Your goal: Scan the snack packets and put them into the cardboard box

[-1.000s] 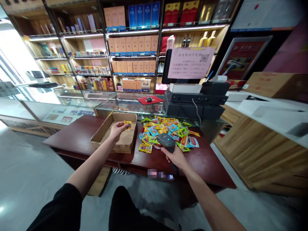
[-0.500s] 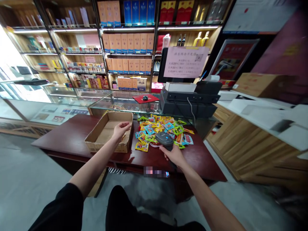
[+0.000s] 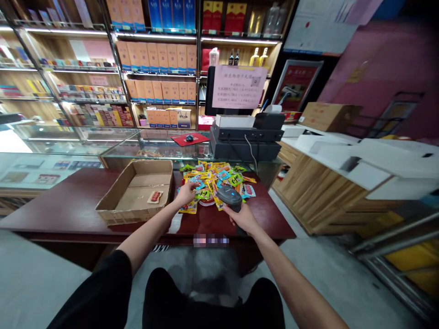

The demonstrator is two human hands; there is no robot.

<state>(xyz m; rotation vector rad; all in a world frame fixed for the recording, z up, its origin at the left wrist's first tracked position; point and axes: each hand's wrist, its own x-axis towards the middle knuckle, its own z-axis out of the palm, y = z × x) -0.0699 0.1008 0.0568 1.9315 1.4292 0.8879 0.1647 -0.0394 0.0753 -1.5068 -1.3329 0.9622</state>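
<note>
A dark barcode scanner [image 3: 230, 196] is in my right hand [image 3: 244, 218], its head over the front of the snack pile. My left hand [image 3: 187, 193] is at the left edge of the pile of small colourful snack packets [image 3: 224, 175], fingers bent and touching packets; whether it grips one is too small to tell. Left of that hand stands an open cardboard box [image 3: 132, 214], with one small red-and-white packet [image 3: 155, 197] lying on its bottom near the front right corner. Box and pile both rest on a dark red table [image 3: 72, 201].
Behind the table is a glass counter [image 3: 120, 148] with a mouse on a red mat [image 3: 190, 139] and a monitor with a pink notice [image 3: 238, 87] over a black cash drawer [image 3: 243, 150]. A wooden cabinet [image 3: 308, 192] stands to the right.
My left hand has moved from over the cardboard box right to the snack pile. The packet in the box is now in plain view. The camera view has turned right.
</note>
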